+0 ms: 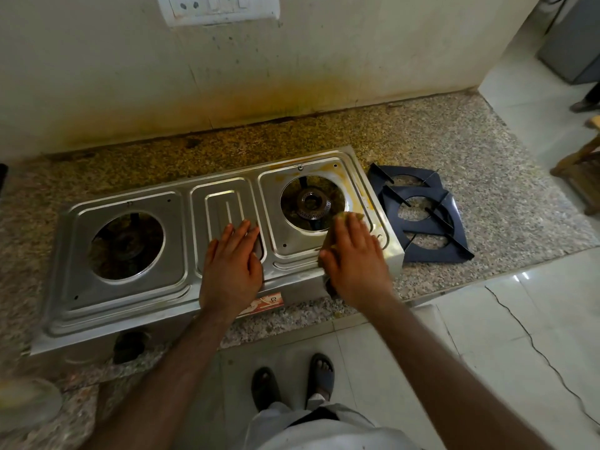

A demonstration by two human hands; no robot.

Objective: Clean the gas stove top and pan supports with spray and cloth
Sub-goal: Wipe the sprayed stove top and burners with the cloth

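With pan supports point(418, 211) removed, the right hand point(355, 254) pressed a cloth point(344, 217) under flat fingers; yellow stains beyond the fingertips remained, while the left hand point(232, 263) lay flat with its fingers together.

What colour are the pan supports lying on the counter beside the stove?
Dark navy, almost black. The pan supports show best in the head view, stacked right of the stove.
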